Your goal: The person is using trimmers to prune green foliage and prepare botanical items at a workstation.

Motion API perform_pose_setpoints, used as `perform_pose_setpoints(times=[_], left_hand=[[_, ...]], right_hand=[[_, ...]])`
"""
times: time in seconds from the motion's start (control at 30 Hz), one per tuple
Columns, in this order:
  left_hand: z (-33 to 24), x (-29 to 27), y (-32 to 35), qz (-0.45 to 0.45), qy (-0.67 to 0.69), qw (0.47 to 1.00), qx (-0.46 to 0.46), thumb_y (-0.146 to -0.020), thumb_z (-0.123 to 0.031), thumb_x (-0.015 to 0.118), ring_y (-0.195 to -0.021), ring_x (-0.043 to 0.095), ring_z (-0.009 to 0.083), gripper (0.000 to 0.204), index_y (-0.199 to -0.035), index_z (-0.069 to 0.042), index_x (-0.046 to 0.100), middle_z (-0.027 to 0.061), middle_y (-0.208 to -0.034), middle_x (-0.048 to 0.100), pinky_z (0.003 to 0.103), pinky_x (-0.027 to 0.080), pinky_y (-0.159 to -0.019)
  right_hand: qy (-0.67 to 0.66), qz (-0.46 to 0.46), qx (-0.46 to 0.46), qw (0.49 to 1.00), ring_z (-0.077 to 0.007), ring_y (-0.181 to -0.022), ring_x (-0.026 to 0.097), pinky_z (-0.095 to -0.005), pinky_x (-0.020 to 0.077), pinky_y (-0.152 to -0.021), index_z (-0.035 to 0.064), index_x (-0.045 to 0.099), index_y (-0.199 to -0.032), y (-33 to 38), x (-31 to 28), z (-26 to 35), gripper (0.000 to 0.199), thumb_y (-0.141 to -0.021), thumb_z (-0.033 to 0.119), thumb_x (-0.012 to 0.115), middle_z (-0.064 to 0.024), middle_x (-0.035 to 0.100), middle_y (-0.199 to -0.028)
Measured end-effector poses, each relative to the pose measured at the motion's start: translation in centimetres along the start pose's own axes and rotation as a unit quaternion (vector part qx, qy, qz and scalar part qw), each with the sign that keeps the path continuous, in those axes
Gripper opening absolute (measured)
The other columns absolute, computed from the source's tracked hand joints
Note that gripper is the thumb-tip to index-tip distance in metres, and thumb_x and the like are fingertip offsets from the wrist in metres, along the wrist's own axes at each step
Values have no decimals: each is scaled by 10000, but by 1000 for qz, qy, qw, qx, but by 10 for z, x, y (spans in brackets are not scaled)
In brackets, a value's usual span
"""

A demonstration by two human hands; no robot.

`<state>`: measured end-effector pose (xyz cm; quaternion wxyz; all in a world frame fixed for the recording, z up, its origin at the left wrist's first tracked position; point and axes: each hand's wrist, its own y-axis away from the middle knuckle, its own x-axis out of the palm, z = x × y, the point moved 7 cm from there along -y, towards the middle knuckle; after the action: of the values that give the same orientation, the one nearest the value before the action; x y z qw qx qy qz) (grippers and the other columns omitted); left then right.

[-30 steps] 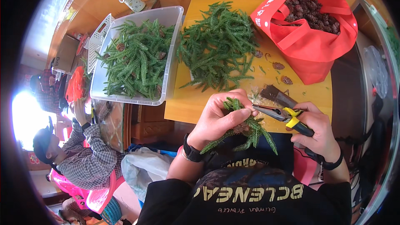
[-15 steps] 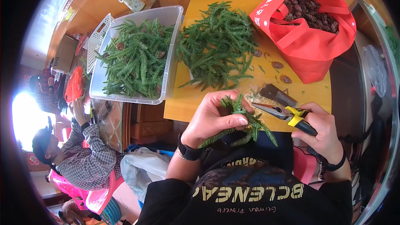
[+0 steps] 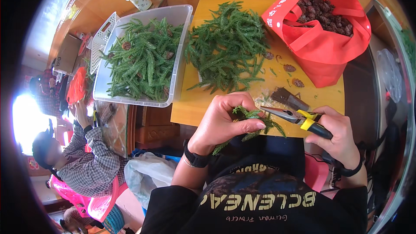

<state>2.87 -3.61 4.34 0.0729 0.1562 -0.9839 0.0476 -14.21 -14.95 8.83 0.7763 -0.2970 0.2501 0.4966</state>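
Observation:
Between the thumb and fingers of my left hand is a green artificial pine sprig, partly hidden by the hand. My right hand is wrapped round the yellow-and-black handles of long-nose pliers. Their tips reach the sprig beside my left fingertips; whether they grip a piece of it I cannot tell. Just beyond the pliers, a bundle of thin dark wires lies on the yellow table. A few loose pine cones rest farther back on the tabletop.
A heap of pine sprigs covers the table's far left. Beside it stands a clear plastic bin of sprigs with cones. A red bag full of cones is at the far right. Another person in a checked shirt works on the left.
My left hand has turned the sprig, so its lower branches now hang less far down. The pliers have stayed nearly in place at the sprig.

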Motion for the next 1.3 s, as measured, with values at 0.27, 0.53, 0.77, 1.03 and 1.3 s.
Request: perform_pose_setpoints(times=[0.27, 0.53, 0.77, 1.03, 1.3], left_hand=[[11, 3, 8, -3, 102, 992, -70, -688, -85, 766, -687, 535, 123, 212, -801, 14, 616, 68, -774, 558, 227, 446, -584], [7, 1, 6, -17, 133, 991, -15, -745, -89, 717, -681, 535, 126, 232, -851, 11, 536, 96, -844, 531, 236, 461, -585], [9, 2, 6, -15, 141, 990, -20, -784, -46, 684, -728, 524, 73, 136, -867, -15, 580, 19, -831, 543, 205, 426, -638], [4, 3, 2, -2, 85, 996, 38, -769, -48, 697, -737, 518, 94, 135, -842, -10, 590, 42, -839, 553, 215, 419, -640], [3, 1, 2, 5, 48, 998, 45, -752, -56, 700, -753, 517, 119, 167, -846, -6, 572, 72, -850, 551, 237, 436, -646]], right_hand=[[-17, 68, 12, 997, -345, -810, 570, -374, 448, -682, -17, 534, -718, -3, 0, -2, 413, -673, 332, 749, -131, 531, -686], [-49, 47, 10, 998, -336, -914, 582, -359, 458, -763, -27, 611, -824, 2, 5, -8, 525, -738, 489, 664, -130, 589, -744], [-10, 50, -3, 999, -359, -895, 582, -380, 462, -753, -24, 598, -784, 0, 4, -5, 476, -695, 430, 712, -136, 580, -737], [-4, 41, 9, 999, -352, -842, 589, -367, 466, -698, -22, 578, -729, 1, 5, -9, 460, -668, 408, 729, -124, 555, -682], [0, 28, -9, 1000, -345, -798, 588, -368, 468, -685, -9, 571, -697, 0, 5, -8, 449, -655, 406, 736, -107, 541, -649]])
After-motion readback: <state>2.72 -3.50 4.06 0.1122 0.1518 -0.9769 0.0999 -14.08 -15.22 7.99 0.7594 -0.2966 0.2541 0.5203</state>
